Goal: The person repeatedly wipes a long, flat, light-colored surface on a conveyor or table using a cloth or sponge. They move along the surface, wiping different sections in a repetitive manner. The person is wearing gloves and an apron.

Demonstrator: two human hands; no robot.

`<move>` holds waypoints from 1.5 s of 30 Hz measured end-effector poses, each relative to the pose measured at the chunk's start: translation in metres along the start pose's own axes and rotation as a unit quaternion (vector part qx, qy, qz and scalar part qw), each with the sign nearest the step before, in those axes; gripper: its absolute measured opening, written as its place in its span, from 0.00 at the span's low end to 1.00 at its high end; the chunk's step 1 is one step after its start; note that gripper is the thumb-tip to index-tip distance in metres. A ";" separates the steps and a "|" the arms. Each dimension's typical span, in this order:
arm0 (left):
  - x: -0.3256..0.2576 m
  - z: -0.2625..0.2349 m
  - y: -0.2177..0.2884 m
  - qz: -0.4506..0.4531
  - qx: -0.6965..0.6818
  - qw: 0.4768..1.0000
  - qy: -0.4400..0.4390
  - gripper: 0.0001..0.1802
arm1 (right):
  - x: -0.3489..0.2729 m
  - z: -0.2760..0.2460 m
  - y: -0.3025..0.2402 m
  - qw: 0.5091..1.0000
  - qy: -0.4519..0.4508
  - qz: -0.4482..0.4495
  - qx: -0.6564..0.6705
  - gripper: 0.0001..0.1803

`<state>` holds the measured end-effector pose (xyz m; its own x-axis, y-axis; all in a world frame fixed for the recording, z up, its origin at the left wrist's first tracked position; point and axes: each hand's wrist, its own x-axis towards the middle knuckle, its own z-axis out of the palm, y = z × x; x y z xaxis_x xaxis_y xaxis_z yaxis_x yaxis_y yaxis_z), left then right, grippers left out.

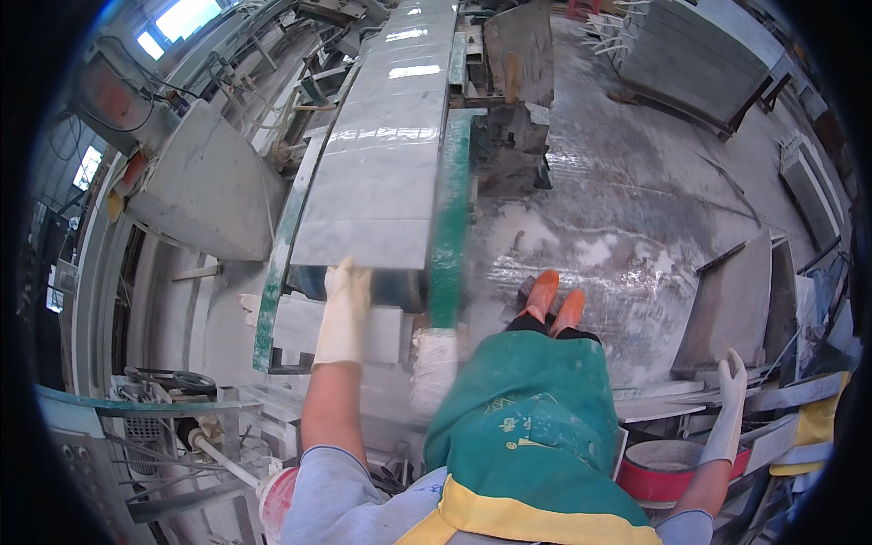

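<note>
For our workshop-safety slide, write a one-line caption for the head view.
Gloved left hand on a grey stone slab's near end; gloved right hand held out, open.

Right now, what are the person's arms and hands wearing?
Both hands wear pale cream rubber gloves, long-cuffed: the left hand and the right hand. Forearms are uncovered above the cuffs. Short light grey-blue sleeves cover the upper arms.

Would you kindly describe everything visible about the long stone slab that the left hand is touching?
The slab is a long, flat, pale grey stone strip with faint veining and a glossy, reflective top. It lies flat on a green-edged machine bed, running away from the person. Its near end is cut square. The gloved left hand rests at that end's left corner; the right hand is well clear.
</note>
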<state>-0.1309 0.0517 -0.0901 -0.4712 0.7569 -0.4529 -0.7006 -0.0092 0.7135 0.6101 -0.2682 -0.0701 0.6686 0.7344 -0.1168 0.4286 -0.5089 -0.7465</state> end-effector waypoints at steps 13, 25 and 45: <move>0.010 -0.011 0.028 -0.054 0.351 0.934 -0.027 0.20 | -0.028 -0.098 0.089 0.926 0.216 -0.051 -0.305 0.24; 0.016 -0.008 0.065 -0.054 0.763 0.637 -0.095 0.22 | -0.093 -0.140 0.189 0.814 0.371 0.152 -0.421 0.30; 0.007 0.077 0.017 0.178 0.958 0.175 -0.141 0.61 | -0.107 -0.143 0.195 0.814 0.409 0.133 -0.390 0.24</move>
<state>-0.1051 0.1076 -0.0397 -0.0688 0.9357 -0.3459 0.9394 -0.0560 -0.3383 0.7092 -0.5107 -0.1097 0.8449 0.1698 0.5072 0.2452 -0.9657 -0.0852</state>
